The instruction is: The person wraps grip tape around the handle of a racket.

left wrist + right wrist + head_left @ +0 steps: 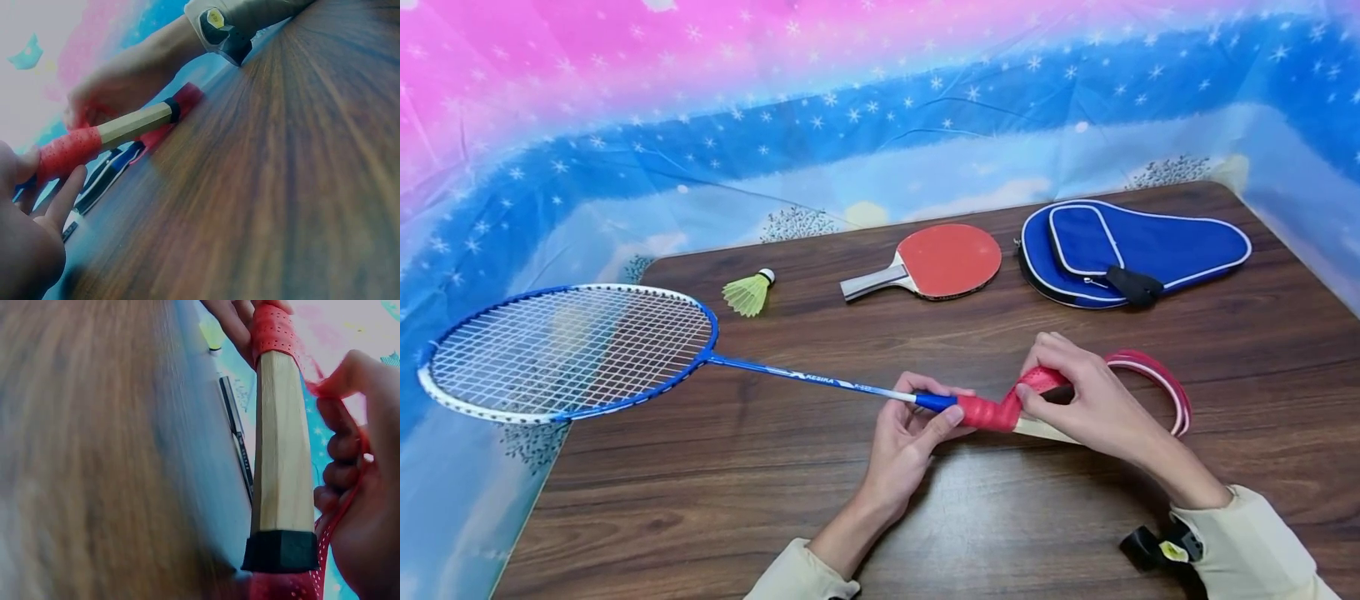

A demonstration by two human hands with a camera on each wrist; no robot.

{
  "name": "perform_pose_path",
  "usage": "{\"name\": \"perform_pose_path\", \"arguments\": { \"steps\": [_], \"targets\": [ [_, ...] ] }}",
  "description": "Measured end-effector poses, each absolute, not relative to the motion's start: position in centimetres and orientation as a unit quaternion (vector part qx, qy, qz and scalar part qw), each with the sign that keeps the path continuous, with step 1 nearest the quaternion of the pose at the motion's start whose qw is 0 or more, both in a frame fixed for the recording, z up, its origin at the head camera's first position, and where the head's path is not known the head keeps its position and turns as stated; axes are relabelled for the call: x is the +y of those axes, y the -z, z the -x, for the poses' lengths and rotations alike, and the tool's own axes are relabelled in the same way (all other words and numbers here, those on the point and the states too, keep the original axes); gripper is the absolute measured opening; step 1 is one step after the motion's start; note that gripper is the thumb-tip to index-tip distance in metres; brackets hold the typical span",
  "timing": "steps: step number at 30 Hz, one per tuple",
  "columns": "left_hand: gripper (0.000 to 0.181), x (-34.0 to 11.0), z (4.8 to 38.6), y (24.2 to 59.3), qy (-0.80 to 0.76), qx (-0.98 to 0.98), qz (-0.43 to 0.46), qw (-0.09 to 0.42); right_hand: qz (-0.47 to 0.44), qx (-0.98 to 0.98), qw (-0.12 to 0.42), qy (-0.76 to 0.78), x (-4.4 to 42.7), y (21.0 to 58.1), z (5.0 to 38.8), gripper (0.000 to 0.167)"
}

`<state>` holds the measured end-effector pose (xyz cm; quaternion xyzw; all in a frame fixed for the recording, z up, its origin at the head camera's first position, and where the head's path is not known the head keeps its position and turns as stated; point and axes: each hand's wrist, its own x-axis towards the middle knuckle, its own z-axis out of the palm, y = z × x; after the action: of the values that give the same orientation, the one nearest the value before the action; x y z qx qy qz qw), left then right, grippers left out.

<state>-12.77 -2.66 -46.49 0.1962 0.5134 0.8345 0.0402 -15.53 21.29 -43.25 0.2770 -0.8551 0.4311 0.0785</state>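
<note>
A blue and white badminton racket [823,381] lies across the head view, its strung head at the left. My left hand [904,454] grips it where the blue cone meets the handle, thumb on the red overgrip tape [988,413]. That perforated tape wraps the upper part of the handle. Bare pale wood [282,444] shows below it, down to a black end cap [280,551]. With thumb and fingers my right hand [1090,404] pinches the tape's unwound stretch beside the handle. Past this hand, the loose tape [1180,404] curves in a loop over the table.
Along the back of the wooden table [700,500] lie a yellow shuttlecock [748,293], a red table tennis paddle [951,260] and a blue paddle case [1183,243]. The racket's head reaches past the table's left edge. A patterned pink and blue cloth [850,117] hangs behind.
</note>
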Motion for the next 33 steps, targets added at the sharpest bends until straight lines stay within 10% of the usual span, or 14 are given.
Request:
{"name": "perform_pose_path", "arguments": {
  "steps": [33],
  "targets": [
    [0.021, -2.75, 13.01, 46.66, -0.847, 0.470, -0.231, 0.085, -0.169, -0.816, -0.167, -0.527, 20.99, 43.06, 15.44, 0.020]
  ]
}}
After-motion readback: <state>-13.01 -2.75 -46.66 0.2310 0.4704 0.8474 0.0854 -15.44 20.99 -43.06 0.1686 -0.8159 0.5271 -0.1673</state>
